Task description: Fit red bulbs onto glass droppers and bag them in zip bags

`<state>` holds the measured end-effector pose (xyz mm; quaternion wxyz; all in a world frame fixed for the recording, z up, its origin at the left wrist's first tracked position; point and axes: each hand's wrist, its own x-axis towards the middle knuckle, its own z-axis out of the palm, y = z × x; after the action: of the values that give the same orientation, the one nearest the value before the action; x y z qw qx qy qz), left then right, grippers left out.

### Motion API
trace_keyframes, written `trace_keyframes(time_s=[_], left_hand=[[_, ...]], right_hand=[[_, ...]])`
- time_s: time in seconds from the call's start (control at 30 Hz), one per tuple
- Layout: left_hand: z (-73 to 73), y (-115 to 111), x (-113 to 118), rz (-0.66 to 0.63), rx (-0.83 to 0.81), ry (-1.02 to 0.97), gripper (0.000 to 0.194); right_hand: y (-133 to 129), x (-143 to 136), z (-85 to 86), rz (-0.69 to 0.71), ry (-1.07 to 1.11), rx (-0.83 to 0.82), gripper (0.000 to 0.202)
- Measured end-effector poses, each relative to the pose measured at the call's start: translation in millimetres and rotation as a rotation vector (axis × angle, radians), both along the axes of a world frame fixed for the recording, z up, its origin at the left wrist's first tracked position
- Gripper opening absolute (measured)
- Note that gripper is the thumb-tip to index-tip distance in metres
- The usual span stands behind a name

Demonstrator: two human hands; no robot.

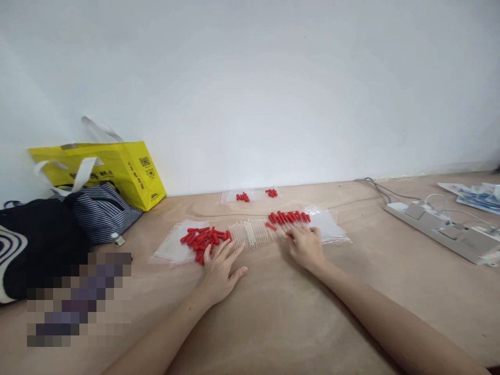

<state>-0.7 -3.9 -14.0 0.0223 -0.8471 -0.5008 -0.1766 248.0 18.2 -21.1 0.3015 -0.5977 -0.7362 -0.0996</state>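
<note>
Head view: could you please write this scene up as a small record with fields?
left hand: palm down, fingers at the edge of the loose red pieces; grip unclear
right hand: fingertips beside the row of red-ended sticks; grip unclear
between the hands: thin pale sticks, side by side
back: two small red clusters
left side: yellow bag, striped bag, black bag
right side: white power strip with plugs
surface: wooden table

I see red bulbs point(201, 240) piled loosely on the surface beside a row of pale, slender tubes point(250, 233).
</note>
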Motion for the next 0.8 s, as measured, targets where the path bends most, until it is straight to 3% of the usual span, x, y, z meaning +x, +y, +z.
trace_keyframes(time_s=[0.13,0.23,0.53,0.8], left_hand=[[-1.0,1.8,-3.1,0.036,-0.005,0.037,0.042],[-3.0,2.2,-3.5,0.047,0.012,0.045,0.038],[-5.1,1.9,-2.2,0.065,-0.001,0.019,0.034],[-2.8,1.4,-0.9,0.079,-0.029,-0.006,0.033]], right_hand=[[18.8,32.2,4.0,-0.376,0.085,-0.137,0.02],[25.8,45.4,3.2,-0.47,0.103,-0.193,0.023],[29.0,13.4,-7.8,-0.324,0.059,-0.116,0.021],[32.6,1.1,-11.0,-0.302,0.038,-0.084,0.021]])
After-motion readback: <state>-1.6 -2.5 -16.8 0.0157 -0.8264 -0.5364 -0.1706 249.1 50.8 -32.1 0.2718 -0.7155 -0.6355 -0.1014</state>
